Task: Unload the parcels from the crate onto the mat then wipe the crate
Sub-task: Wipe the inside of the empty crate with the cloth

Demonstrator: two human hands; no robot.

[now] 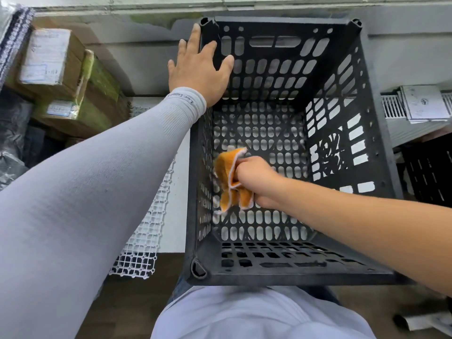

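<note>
Wiping under way inside an emptied black crate [374, 133], seen from above. Right hand [259, 182] reaching down into the crate, fingers curled tight round a bunched orange cloth [231, 177] and pressing it against the inner face of the left wall, low down near the perforated floor. Left hand [199, 69] flat and open, fingers spread, resting on the top rim at the far left corner, apparently steadying the crate; grey sleeve [97, 182] covering that forearm.

No parcels left inside: only bare slotted floor and walls showing, so the unloading half of the task judged complete. Brown cardboard parcels [58, 77] with white labels stacked at upper left, well apart from the crate; a white grid mat [144, 250] lying just beside the crate's left side, but unclear from this angle whether the parcels sit on that same mat, arm and sleeve hiding the ground between.

Wiping itself judged only partly done: cloth on one wall, with no way to tell from a single view which other faces are already clean. Likely still to cover: floor, far wall, right wall, near wall and rim. Crate standing on a pale surface against a wall, a second dark crate [430, 172] partly visible at right.
</note>
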